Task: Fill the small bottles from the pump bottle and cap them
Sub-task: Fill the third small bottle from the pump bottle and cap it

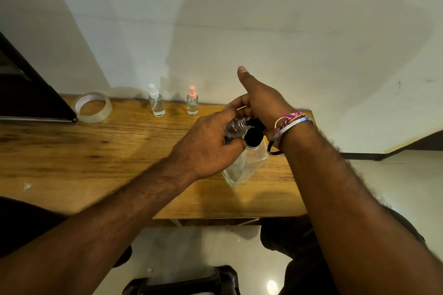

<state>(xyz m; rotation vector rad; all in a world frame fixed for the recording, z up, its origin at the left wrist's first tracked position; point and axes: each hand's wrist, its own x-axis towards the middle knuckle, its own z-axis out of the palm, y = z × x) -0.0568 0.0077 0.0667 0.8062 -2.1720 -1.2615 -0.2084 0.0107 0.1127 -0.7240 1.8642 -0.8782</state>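
Observation:
A clear pump bottle (247,165) with a black pump head (254,137) stands near the table's right end. My left hand (211,148) grips a small clear uncapped bottle (236,127), tilted, with its threaded neck at the pump's nozzle. My right hand (261,100) lies over the pump head with its fingers curled down around it and the thumb sticking up. The fingertips are hidden behind my left hand. Two other small bottles stand at the table's back edge, one with a white spray cap (156,103) and one with a pink spray cap (192,102).
A roll of clear tape (93,106) lies at the back left of the wooden table (96,151), beside a dark slanted object (28,93). The table's right edge is close to the pump bottle. A dark stool (182,282) stands below the front edge.

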